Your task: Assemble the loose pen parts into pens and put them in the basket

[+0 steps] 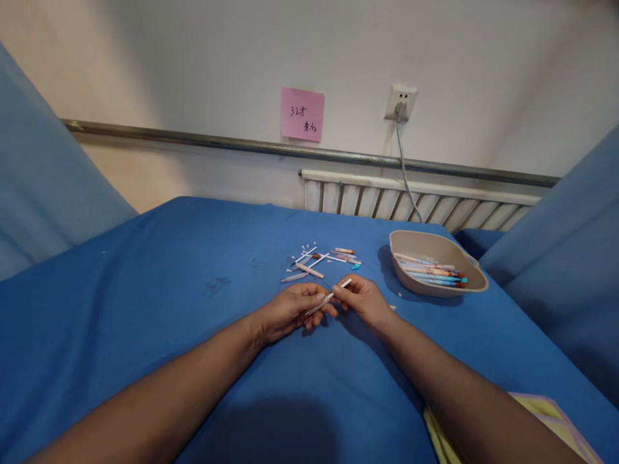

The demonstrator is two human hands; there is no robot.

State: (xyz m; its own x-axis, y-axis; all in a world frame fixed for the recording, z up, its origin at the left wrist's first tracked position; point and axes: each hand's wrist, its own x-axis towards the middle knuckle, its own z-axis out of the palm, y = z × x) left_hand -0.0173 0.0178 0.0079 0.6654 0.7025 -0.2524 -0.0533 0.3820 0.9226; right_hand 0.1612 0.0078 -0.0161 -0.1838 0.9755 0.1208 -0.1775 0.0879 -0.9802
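One thin white rod [329,298], maybe a pen refill or slim barrel, is held slantwise just above the bench [169,290], near centre, with its far end tipped up to the right. Left hand [290,312] pinches the near-left end and right hand [365,299] pinches the far-right end. Both grips are clenched on the rod at the fingertips, hands almost touching, wrists low over the blue cloth. Just beyond the hands lie scattered pen parts [322,261]: white tubes, an orange piece, a teal bit and tiny white scraps, loose and crossing each other. Right of those sits a beige tray [438,291] with several pens [435,274] lying side by side. Far side: radiator [387,200], pink note [302,115] on the wall, socket [400,103], and a grey cable [403,167] hanging down behind the tray. Near right corner: yellowish cloth [551,409] beside the right forearm. Risks, my call: the rod is thin and held only at the tips, so a twist or pull could slip it into the loose parts, where it would be hard to pick out from the other white tubes. Opposing force from the two hands could kink or snap it. A forearm sweep could push the small scraps off the bench.
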